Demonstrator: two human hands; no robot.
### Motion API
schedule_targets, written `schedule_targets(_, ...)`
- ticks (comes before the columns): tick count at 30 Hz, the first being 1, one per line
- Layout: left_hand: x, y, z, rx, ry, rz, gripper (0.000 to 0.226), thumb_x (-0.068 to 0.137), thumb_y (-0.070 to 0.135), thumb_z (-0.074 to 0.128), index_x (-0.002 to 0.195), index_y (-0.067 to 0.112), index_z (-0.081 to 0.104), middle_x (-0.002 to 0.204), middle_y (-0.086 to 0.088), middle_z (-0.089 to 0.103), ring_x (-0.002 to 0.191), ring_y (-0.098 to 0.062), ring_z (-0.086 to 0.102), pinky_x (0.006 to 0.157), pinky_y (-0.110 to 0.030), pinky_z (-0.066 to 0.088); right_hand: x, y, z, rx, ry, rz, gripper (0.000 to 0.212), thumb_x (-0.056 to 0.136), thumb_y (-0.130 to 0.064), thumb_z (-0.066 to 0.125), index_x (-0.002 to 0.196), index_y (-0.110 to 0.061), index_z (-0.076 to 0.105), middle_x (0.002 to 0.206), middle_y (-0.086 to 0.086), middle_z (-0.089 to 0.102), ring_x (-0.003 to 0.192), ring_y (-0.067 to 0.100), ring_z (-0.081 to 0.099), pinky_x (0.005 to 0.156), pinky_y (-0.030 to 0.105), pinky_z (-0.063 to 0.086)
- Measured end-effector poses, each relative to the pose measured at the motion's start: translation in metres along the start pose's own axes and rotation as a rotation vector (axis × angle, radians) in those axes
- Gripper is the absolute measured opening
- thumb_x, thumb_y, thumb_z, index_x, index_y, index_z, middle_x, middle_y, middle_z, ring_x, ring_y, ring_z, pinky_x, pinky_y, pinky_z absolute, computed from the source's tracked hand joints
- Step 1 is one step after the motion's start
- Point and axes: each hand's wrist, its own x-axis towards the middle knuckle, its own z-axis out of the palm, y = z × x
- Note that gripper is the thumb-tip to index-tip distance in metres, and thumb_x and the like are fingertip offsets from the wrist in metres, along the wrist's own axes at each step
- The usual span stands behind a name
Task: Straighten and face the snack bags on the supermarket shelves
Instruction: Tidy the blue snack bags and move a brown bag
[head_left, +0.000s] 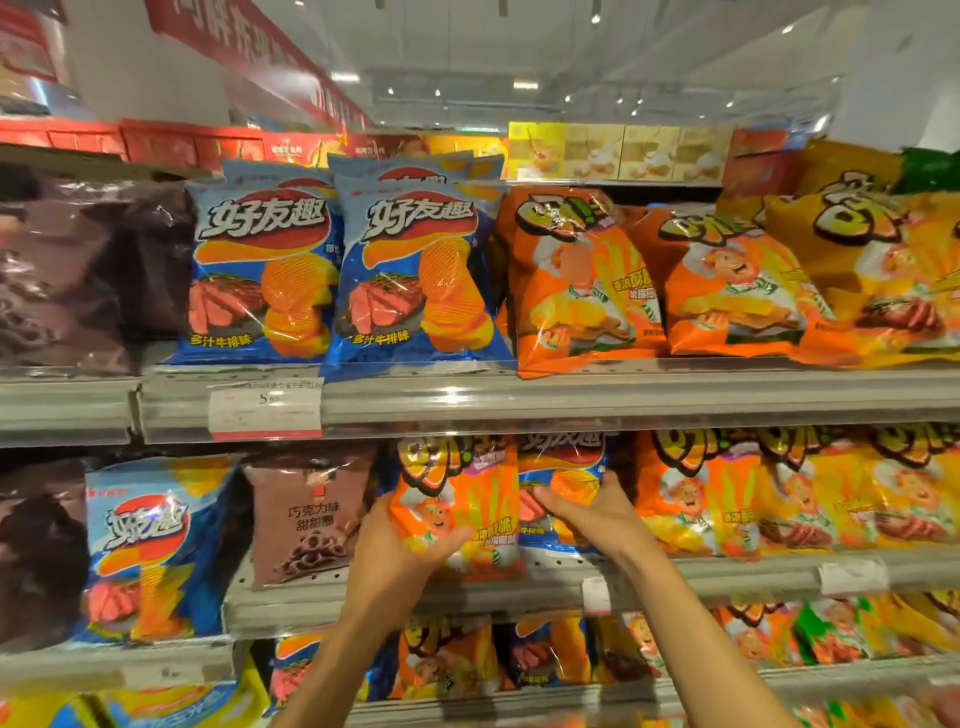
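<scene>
On the middle shelf (467, 587) my left hand (405, 545) grips the lower left edge of an orange snack bag (467, 499) that stands upright. Right beside it, my right hand (587, 512) holds a blue chip bag (563, 462), fingers curled over its front; the orange bag overlaps the blue bag's left side. Both bags sit at the shelf's front edge.
Left on the same shelf stand a brown chocolate ring bag (306, 519) and a tilted blue chip bag (156, 545); orange and yellow bags (779, 493) fill the right. The upper shelf (571, 395) carries two blue bags (337, 270) and leaning orange bags (649, 280). More bags sit below.
</scene>
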Motion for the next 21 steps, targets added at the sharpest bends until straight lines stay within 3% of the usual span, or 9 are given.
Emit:
schedule_targets(2,0.006,-0.007,-0.005,-0.035,-0.022,-0.143,0.069,0.047,0.077,0.08,0.103,0.043,0.058,0.094,0.013,0.071,0.088,-0.005,0.068,0.074,-0.027,0.057,0.005,0.0,0.003,-0.011,-0.017,0.004,0.138,0.055,-0.067,0.088,0.16,-0.012,0.017,0.161,0.009,0.038,0.145,0.028,0.04,0.116,0.041,0.04)
schedule_targets(4,0.01,-0.015,-0.009,-0.019,-0.02,-0.236,0.088,0.04,0.079,0.08,0.111,0.034,0.052,0.1,0.011,0.067,0.094,-0.013,0.066,0.084,-0.039,0.056,0.007,0.002,0.006,0.013,-0.019,-0.02,0.13,0.057,-0.06,0.091,0.158,-0.009,0.026,0.157,0.011,0.044,0.143,0.028,0.044,0.118,0.045,0.039)
schedule_targets(10,0.007,-0.015,-0.014,-0.009,-0.06,-0.223,0.086,0.05,0.075,0.078,0.116,0.03,0.044,0.1,0.017,0.064,0.089,0.001,0.062,0.076,-0.027,0.05,-0.004,0.002,0.013,-0.066,0.071,-0.132,0.111,0.064,-0.061,0.087,0.151,-0.015,0.037,0.145,0.003,0.056,0.134,0.025,0.053,0.11,0.045,0.045)
schedule_targets(14,0.007,-0.014,-0.012,0.016,-0.069,-0.216,0.086,0.054,0.074,0.076,0.117,0.028,0.041,0.098,0.019,0.063,0.087,0.005,0.06,0.072,-0.021,0.047,-0.012,-0.01,0.013,-0.278,0.171,-0.223,0.084,0.069,-0.068,0.08,0.134,-0.026,0.048,0.115,-0.013,0.06,0.117,0.021,0.06,0.085,0.033,0.044)
schedule_targets(17,0.007,-0.015,-0.011,0.02,-0.07,-0.219,0.084,0.055,0.072,0.075,0.117,0.026,0.042,0.099,0.014,0.065,0.087,0.002,0.061,0.068,-0.018,0.046,-0.014,-0.027,0.008,-0.498,0.23,-0.164,0.09,0.069,-0.078,0.073,0.131,-0.016,0.048,0.112,0.003,0.066,0.108,0.03,0.063,0.079,0.038,0.049)
schedule_targets(21,0.007,-0.015,-0.011,0.024,-0.071,-0.22,0.083,0.056,0.072,0.074,0.116,0.025,0.042,0.1,0.013,0.065,0.087,0.0,0.061,0.069,-0.02,0.047,-0.018,-0.042,-0.01,-0.598,0.216,-0.111,0.07,0.068,-0.08,0.072,0.087,-0.017,0.048,0.096,0.007,0.065,0.09,0.029,0.064,0.066,0.035,0.044)
